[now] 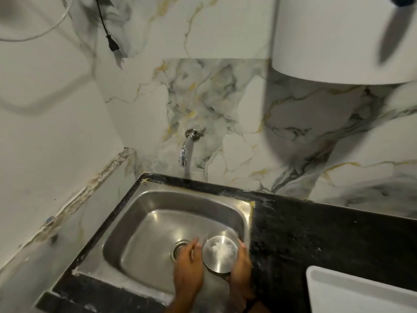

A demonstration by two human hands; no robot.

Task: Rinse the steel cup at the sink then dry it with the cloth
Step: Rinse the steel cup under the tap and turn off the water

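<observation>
The steel cup (220, 252) is held over the right side of the steel sink (144, 206), its mouth facing up with water drops inside. My right hand (241, 269) grips the cup's right wall. My left hand (188, 267) is beside the cup's left side with fingers apart, above the drain (179, 249); whether it touches the cup I cannot tell. The chrome tap (186, 150) sticks out of the marble wall above the sink's back edge, and a faint stream seems to fall from it. No cloth is in view.
A black stone counter (316, 233) surrounds the sink and runs to the right. A white tray (361, 292) lies at the counter's front right. A white appliance (338, 41) hangs at the upper right. A black plug (112, 45) dangles on the left wall.
</observation>
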